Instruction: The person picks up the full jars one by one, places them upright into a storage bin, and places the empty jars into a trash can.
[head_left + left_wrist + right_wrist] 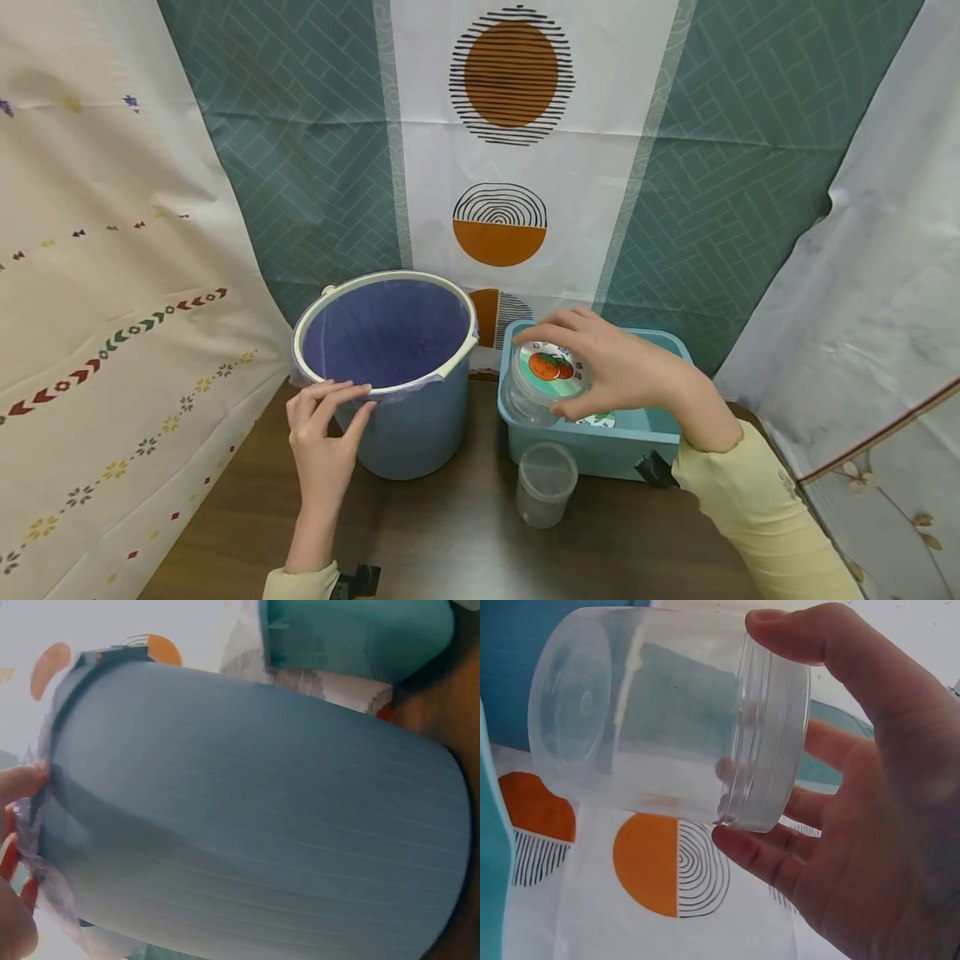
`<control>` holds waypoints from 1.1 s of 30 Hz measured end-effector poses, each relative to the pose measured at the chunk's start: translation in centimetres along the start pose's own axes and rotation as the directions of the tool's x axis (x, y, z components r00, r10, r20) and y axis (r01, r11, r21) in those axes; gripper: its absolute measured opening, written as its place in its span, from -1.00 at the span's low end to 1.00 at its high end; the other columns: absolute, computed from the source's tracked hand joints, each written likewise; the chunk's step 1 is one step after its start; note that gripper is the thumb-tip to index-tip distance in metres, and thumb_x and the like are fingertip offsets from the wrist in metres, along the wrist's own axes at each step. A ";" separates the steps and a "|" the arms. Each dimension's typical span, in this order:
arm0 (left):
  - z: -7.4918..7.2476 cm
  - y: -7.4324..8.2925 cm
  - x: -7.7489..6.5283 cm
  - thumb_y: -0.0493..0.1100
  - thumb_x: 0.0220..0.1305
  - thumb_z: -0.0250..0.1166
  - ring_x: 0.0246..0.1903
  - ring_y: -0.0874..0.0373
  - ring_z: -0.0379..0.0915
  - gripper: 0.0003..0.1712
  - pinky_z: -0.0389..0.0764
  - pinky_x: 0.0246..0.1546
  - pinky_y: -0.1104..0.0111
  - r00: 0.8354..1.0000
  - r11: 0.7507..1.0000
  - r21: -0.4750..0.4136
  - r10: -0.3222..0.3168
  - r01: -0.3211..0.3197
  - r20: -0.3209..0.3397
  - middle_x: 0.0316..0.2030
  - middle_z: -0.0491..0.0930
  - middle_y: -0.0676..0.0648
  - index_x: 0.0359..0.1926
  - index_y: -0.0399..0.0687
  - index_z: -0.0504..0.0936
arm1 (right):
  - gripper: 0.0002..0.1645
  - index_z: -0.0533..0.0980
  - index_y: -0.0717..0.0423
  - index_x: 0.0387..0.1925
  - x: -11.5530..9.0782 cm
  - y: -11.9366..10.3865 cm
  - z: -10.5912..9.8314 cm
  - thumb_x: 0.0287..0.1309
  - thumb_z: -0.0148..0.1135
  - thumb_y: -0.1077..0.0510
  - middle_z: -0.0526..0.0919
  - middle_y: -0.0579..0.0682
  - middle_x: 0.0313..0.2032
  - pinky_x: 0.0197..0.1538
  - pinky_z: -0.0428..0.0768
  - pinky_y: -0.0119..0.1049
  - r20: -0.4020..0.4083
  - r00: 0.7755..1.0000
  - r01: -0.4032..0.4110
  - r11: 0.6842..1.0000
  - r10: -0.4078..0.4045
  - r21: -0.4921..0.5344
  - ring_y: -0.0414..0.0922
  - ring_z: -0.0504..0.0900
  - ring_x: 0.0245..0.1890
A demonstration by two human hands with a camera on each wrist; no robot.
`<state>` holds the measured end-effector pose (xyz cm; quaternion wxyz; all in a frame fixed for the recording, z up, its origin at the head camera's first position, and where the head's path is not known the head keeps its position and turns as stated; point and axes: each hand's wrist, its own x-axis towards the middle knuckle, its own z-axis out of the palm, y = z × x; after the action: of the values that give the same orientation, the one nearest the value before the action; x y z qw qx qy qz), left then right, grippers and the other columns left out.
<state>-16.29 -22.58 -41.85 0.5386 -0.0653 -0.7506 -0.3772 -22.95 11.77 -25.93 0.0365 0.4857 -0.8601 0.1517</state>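
A blue trash bin (416,442) with a cream rim ring (474,321) stands left of centre, lined with a purple translucent bag (390,329). At its near edge my left hand (321,446) pinches the rim, fingers over the top and thumb below; the bag's edge bunches there in the left wrist view. My right hand (626,367) grips a clear plastic jar (675,720) around its lid, thumb on one side and fingers on the other. The jar looks see-through and vacant, and its lid carries a label (553,367) with orange fruit.
Below my right hand is a teal plastic basin (592,454), with another printed label (598,419) partly visible inside. A clear lidless cup (547,487) stands on the brown table (442,542) before it. Patterned cloths (300,167) hang behind and at both sides.
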 end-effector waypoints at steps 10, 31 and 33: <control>-0.8 1.1 0.7 -0.43 -0.19 0.58 -0.03 -0.01 0.38 -0.67 0.22 0.07 0.43 0.993 0.994 0.080 -0.079 0.073 0.083 -0.22 0.62 -0.19 -0.31 -0.11 0.79 | -0.11 0.35 -0.27 0.33 2.5 0.3 -1.3 -0.09 0.51 -0.04 0.44 -0.18 0.23 0.11 0.51 -0.13 -0.015 0.999 0.032 0.998 -0.031 0.049 -0.14 0.31 0.22; -1.2 1.7 1.3 -0.43 -0.24 0.60 -0.08 -0.10 0.41 -0.65 0.28 -0.01 0.36 0.990 0.989 0.128 -0.086 0.072 0.110 -0.27 0.64 -0.15 -0.32 -0.10 0.79 | -0.13 0.36 -0.22 0.35 11.7 0.2 -2.5 -0.05 0.45 -0.09 0.48 -0.09 0.17 0.14 0.45 -0.12 -0.004 0.993 0.121 0.992 -0.121 0.042 -0.11 0.32 0.16; -1.3 1.8 1.4 -0.43 -0.25 0.61 -0.08 -0.11 0.42 -0.64 0.30 -0.03 0.30 0.990 0.989 0.130 -0.085 0.070 0.116 -0.28 0.64 -0.14 -0.32 -0.10 0.79 | -0.13 0.35 -0.23 0.35 12.7 0.2 -2.4 -0.05 0.45 -0.10 0.46 -0.07 0.16 0.15 0.45 -0.12 0.007 0.993 0.115 0.993 -0.116 0.034 -0.10 0.31 0.17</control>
<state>-15.00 -22.59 -39.59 0.4800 -0.0248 -0.8060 -0.3454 -30.00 2.07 -20.99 0.0330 0.5360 -0.8280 0.1616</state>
